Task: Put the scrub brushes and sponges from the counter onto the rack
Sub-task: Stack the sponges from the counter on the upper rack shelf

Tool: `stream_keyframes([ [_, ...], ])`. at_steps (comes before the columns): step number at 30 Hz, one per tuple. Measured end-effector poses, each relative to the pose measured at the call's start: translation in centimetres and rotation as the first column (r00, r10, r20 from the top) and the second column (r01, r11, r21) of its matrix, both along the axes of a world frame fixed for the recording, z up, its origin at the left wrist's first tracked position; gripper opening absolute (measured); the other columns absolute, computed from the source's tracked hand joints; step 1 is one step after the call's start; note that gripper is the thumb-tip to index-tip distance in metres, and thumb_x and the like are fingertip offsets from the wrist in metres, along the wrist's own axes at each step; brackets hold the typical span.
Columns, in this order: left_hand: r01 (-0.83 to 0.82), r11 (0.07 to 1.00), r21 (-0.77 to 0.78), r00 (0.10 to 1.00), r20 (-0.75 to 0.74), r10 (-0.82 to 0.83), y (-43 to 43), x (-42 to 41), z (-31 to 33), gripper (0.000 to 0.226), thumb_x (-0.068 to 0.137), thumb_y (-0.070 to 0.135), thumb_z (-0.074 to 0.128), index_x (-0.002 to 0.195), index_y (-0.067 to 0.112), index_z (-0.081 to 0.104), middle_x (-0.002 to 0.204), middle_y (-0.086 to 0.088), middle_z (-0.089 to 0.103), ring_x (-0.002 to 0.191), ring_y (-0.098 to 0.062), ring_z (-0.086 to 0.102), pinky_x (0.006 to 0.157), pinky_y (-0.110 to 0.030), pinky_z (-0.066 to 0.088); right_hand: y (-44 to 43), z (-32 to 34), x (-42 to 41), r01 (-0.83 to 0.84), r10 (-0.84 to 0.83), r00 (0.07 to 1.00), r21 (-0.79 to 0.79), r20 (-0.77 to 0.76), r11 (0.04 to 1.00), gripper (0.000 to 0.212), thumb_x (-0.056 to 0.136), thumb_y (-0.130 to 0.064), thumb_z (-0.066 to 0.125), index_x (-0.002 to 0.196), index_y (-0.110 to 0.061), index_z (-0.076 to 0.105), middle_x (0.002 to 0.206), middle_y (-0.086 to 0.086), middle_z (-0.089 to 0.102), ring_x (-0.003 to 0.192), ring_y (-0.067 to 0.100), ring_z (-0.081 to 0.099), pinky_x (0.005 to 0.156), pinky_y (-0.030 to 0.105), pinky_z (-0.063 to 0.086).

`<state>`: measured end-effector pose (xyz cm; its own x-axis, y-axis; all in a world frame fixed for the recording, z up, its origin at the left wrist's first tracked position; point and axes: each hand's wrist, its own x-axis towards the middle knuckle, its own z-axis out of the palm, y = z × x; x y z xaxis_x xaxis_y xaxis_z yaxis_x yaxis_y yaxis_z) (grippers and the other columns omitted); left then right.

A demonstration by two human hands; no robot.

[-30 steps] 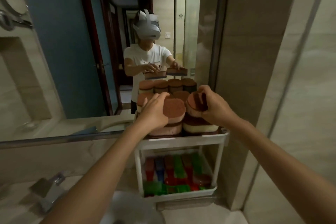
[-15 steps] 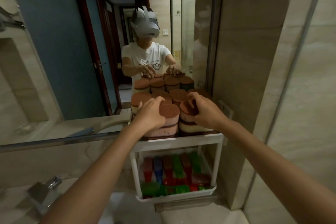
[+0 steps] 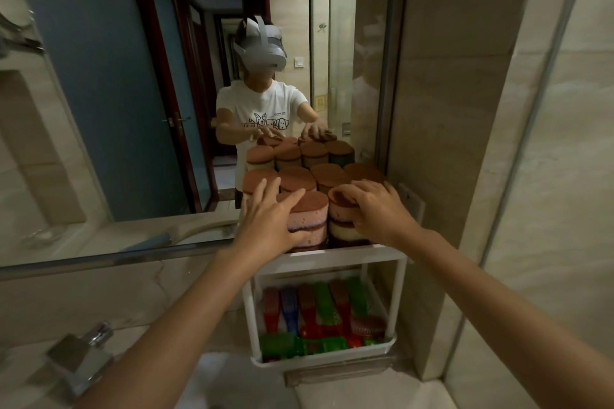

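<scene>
Head view, brown-topped oval foam sponges (image 3: 299,178) stacked tight on top tier of white plastic two-tier rack (image 3: 332,257), red, green and blue plastic scrub brushes (image 3: 319,312) in bottom tray, left hand (image 3: 269,219) fingers spread flat on pink front stack (image 3: 312,214), right hand (image 3: 375,209) fingers curled over neighbouring top sponge (image 3: 342,206).

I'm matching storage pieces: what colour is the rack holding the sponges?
White. The rack shows best in the head view.
</scene>
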<state>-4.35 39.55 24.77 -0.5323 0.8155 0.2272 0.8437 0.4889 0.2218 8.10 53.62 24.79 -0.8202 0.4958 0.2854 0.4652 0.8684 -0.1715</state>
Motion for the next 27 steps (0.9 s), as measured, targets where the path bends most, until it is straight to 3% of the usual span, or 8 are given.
stream_keyframes([
  [8,-0.123,0.972,0.202,0.979,0.188,0.085,-0.6,0.1,-1.2,0.070,0.084,0.029,0.066,0.146,0.027,0.032,0.157,-0.011,0.020,0.142,-0.030,0.026,0.116,-0.041,0.027,-0.4,-1.2,0.2,0.039,-0.047,0.994,0.086,0.099,0.996,0.070,0.088,-0.053,0.048,0.147,-0.034,0.016,0.159,0.001,0.016,0.147,0.026,0.012,0.119,0.051,0.001],
  [13,-0.127,0.962,0.240,0.971,0.228,0.071,-0.5,0.0,-0.9,0.067,0.082,0.025,0.068,0.142,0.026,0.039,0.152,-0.009,0.026,0.139,-0.029,0.031,0.113,-0.039,0.029,-0.5,-1.2,-0.4,0.067,-0.076,0.991,0.084,0.109,0.994,0.071,0.087,-0.052,0.050,0.147,-0.034,0.016,0.159,0.002,0.018,0.147,0.028,0.013,0.118,0.054,0.003],
  [19,-0.109,0.970,0.216,0.969,0.241,0.055,-0.1,-0.3,-0.6,0.063,0.085,0.017,0.065,0.142,0.029,0.040,0.154,-0.010,0.020,0.140,-0.032,0.024,0.116,-0.038,0.023,-0.4,-1.4,-0.6,0.082,-0.092,0.991,0.103,0.100,0.991,0.068,0.088,-0.050,0.051,0.146,-0.035,0.017,0.158,0.001,0.019,0.146,0.028,0.014,0.118,0.054,0.002],
  [27,-0.124,0.973,0.197,0.985,0.140,0.097,-0.3,0.5,-0.5,0.065,0.089,0.036,0.057,0.147,0.031,0.027,0.156,-0.010,0.017,0.142,-0.033,0.018,0.116,-0.043,0.022,-1.5,-1.0,-0.3,0.093,-0.101,0.993,0.108,0.068,0.990,0.067,0.089,-0.046,0.051,0.145,-0.030,0.020,0.158,0.007,0.016,0.148,0.028,0.003,0.117,0.052,-0.007],
])
